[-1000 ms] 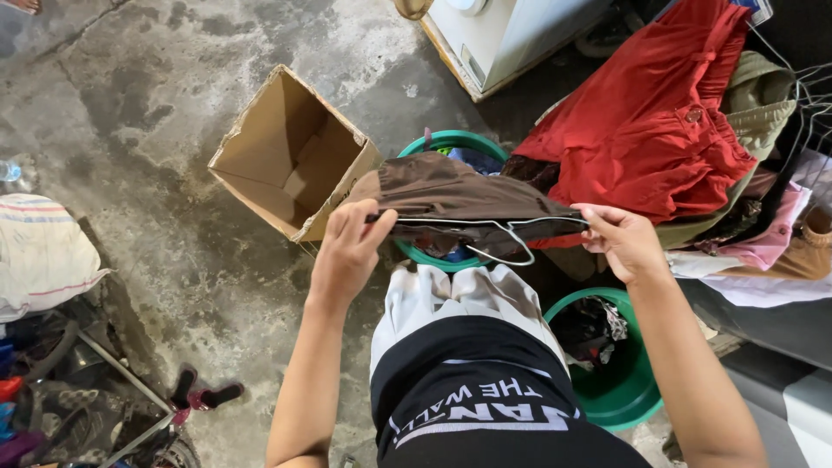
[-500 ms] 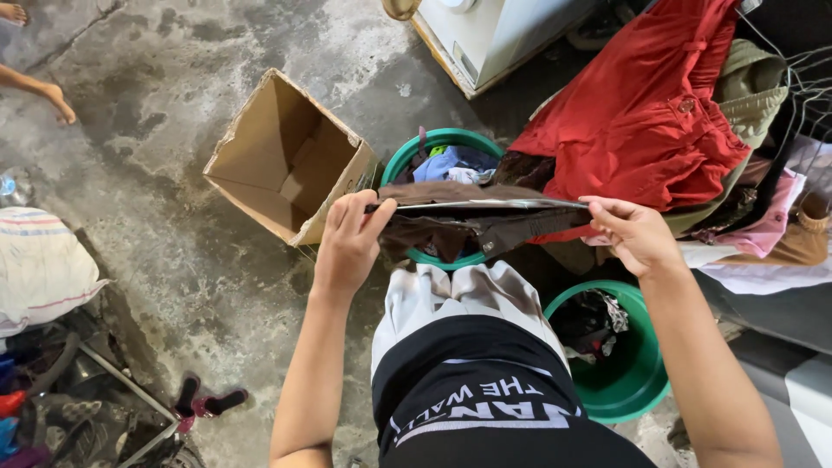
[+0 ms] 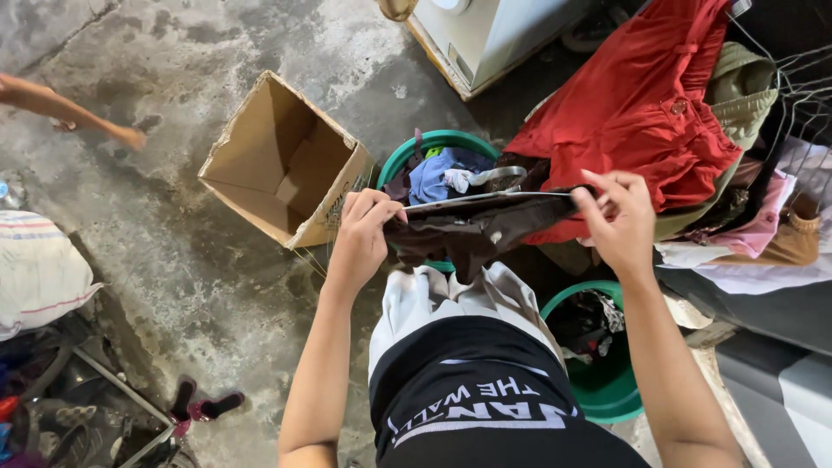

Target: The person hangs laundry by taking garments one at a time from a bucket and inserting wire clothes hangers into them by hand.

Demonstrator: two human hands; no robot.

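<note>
Both hands — left hand (image 3: 362, 238), right hand (image 3: 617, 221) — are pinching a dark brown garment (image 3: 472, 232) taut over the green basin (image 3: 433, 143), just beside the open cardboard box (image 3: 282, 165).

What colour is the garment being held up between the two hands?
Dark brown. The garment shows best in the head view, stretched between the left hand and right hand.

Both hands (image 3: 364, 230) (image 3: 617, 221) stretch a brown garment (image 3: 472, 230) above a green tub (image 3: 433, 143).

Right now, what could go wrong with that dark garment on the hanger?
1. The dark brown garment is held only by the left hand and right hand at its ends; a slip could drop it into the green tub.
2. The wire hanger might snag the red cloth beside it.
</note>
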